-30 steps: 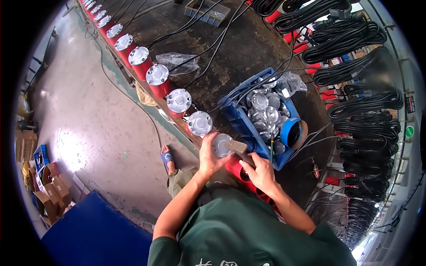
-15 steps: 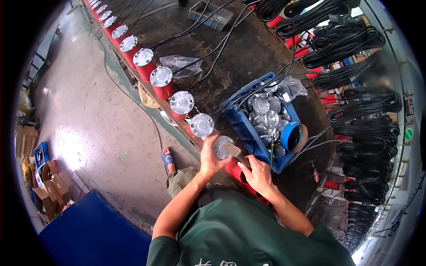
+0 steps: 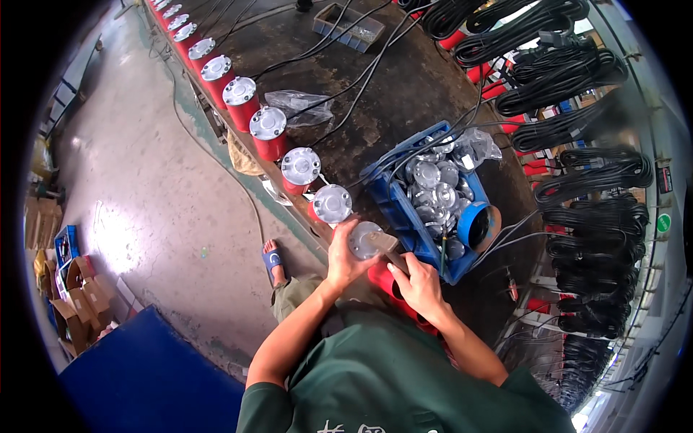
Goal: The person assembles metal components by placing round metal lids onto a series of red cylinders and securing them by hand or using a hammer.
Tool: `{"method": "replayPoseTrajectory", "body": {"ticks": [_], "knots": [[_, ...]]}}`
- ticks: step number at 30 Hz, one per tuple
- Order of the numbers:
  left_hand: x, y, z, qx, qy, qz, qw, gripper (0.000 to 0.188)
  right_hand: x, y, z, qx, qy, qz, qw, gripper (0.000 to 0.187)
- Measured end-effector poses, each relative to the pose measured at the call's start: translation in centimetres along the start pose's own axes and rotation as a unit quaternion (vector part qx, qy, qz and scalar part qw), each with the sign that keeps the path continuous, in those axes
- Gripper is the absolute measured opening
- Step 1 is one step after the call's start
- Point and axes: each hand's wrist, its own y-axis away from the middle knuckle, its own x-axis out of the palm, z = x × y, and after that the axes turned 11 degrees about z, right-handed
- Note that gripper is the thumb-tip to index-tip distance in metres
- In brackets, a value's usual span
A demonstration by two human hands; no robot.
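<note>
My left hand (image 3: 342, 260) curls its thumb and fingers around the edge of a round silver metal cap (image 3: 359, 246), steadying it at the bench's near edge. What lies under this cap is mostly hidden. In my right hand (image 3: 421, 287) is a hammer (image 3: 396, 258), gripped by its handle, with the head over the cap's right side. Whether the head touches the cap I cannot tell. Just beyond my left hand stands a red cylinder with a fastened silver cap (image 3: 333, 204). Another red cylinder (image 3: 386, 280) shows beneath my right wrist.
Capped red cylinders (image 3: 269, 136) line the bench's left edge. A blue crate (image 3: 393, 209) of loose metal caps holds a blue tape roll (image 3: 474, 224). Black cables cross the dark bench (image 3: 375, 101), with coiled cables (image 3: 548, 58) at right. A grey tray (image 3: 349, 27) sits at the far end.
The hammer head has shifted very slightly over the cap. Both hands keep their holds, and the whole view has moved a little.
</note>
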Motion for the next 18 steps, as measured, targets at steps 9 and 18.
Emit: {"method": "replayPoseTrajectory", "body": {"ticks": [9, 18], "knots": [[0.0, 0.0, 0.2, 0.007, -0.008, 0.009, 1.000, 0.094, -0.6, -0.2, 0.5, -0.002, -0.032, 0.018, 0.999, 0.023], [0.1, -0.4, -0.1, 0.013, -0.019, -0.002, 1.000, 0.094, -0.6, -0.6, 0.8, -0.024, -0.075, -0.009, 0.997, 0.022]]}}
